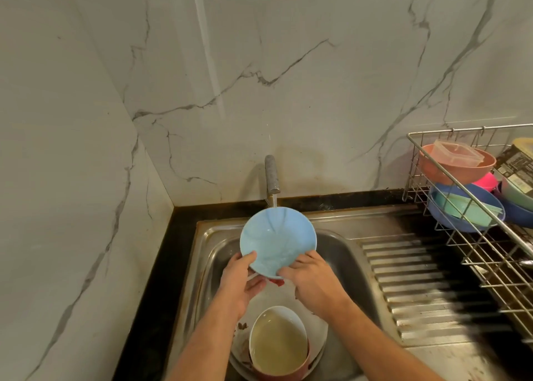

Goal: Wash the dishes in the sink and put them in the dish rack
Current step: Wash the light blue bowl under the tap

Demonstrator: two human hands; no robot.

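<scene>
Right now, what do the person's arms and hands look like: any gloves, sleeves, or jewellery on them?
Both forearms are bare up to the bottom edge of the picture, with no sleeves in view. The left hand and right hand wear no gloves. No watch, bracelet or ring shows on the wrists or on the fingers that are visible.

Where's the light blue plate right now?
Centre of the head view: the light blue plate is held by both hands under the running tap, above the sink.
</scene>
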